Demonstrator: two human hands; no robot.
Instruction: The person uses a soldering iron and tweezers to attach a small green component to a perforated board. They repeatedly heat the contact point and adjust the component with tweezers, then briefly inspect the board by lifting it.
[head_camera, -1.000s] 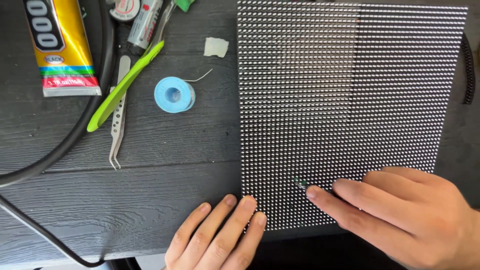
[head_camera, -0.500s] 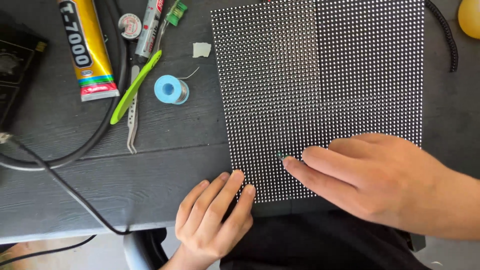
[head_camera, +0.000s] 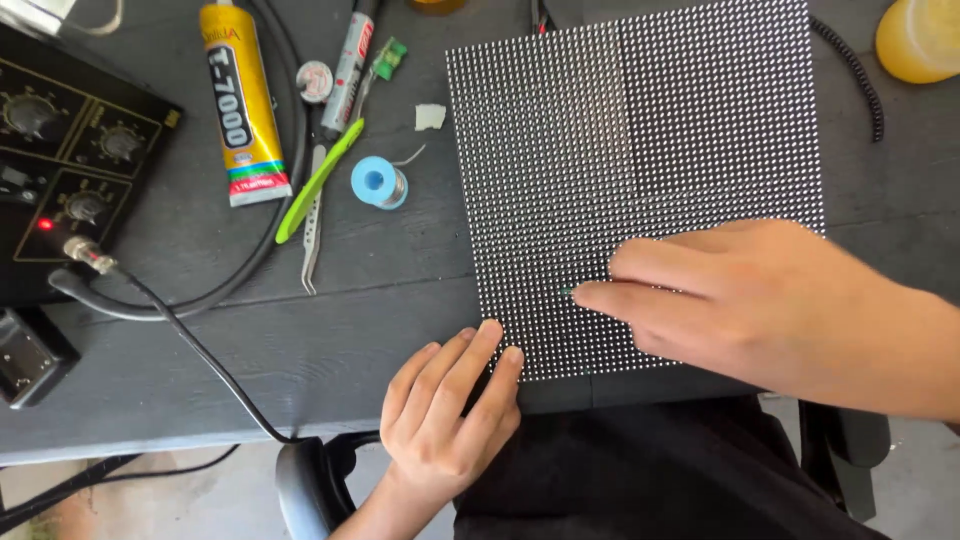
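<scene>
Our right hand (head_camera: 770, 300) lies on the panel (head_camera: 640, 150), fingers together, pinching something tiny. Our left hand (head_camera: 450, 410), fingers together, steadies the panel's near corner on the worktop (head_camera: 200, 340).

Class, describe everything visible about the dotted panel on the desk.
The panel is a square, flat, dark board covered in a fine grid of tiny pale dots. It lies face up on the dark wooden table, its near edge overhanging slightly. The right hand lies across its lower part, fingertip pressing one spot; the left hand touches its near left corner.
</scene>
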